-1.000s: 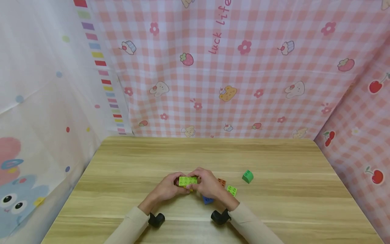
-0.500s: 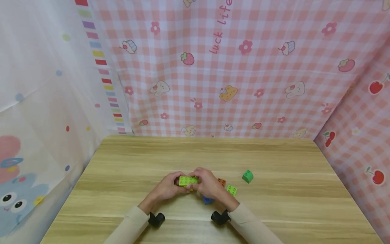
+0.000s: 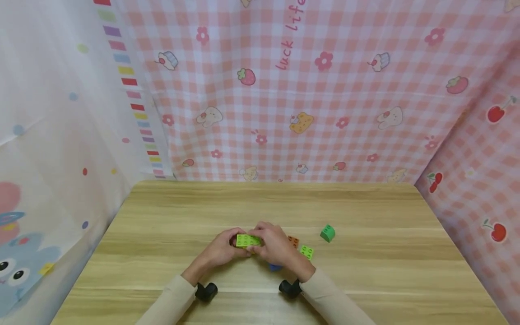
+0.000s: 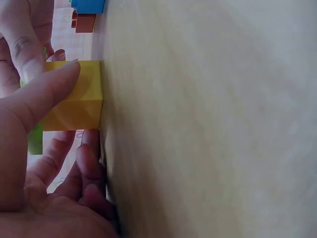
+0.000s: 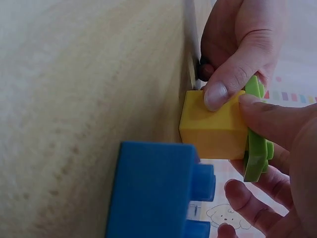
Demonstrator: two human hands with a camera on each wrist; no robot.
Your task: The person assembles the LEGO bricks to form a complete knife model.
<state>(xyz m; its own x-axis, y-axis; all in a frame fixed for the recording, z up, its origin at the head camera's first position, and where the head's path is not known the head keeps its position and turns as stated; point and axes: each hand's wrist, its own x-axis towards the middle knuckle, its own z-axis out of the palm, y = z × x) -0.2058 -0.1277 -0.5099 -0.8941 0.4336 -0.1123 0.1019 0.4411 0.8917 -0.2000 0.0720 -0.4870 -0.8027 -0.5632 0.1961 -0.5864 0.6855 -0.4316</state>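
Observation:
Both hands meet around a stack of two toy building bricks near the table's front middle. On top lies a thin lime-green studded brick (image 3: 243, 241); under it is a yellow brick (image 4: 81, 115), its lower face at the tabletop. My left hand (image 3: 221, 248) grips the yellow brick from the left, thumb pressed along its near side. From the right, my right hand (image 3: 277, 244) pinches the lime-green brick, its thumb at the seam between the two in the right wrist view. A blue brick (image 5: 148, 193) stands close by, mostly covered by the right hand in the head view.
Beside the right hand on the wooden table (image 3: 365, 280) lie an orange-brown brick (image 3: 293, 242) and a small lime brick (image 3: 306, 253). Farther right is a green curved brick (image 3: 327, 233). A pink checked cloth (image 3: 284, 99) hangs behind the table's back edge.
The head view has shifted slightly. My right hand covers a bit more of the blue brick; both hands keep their hold on the stacked bricks.

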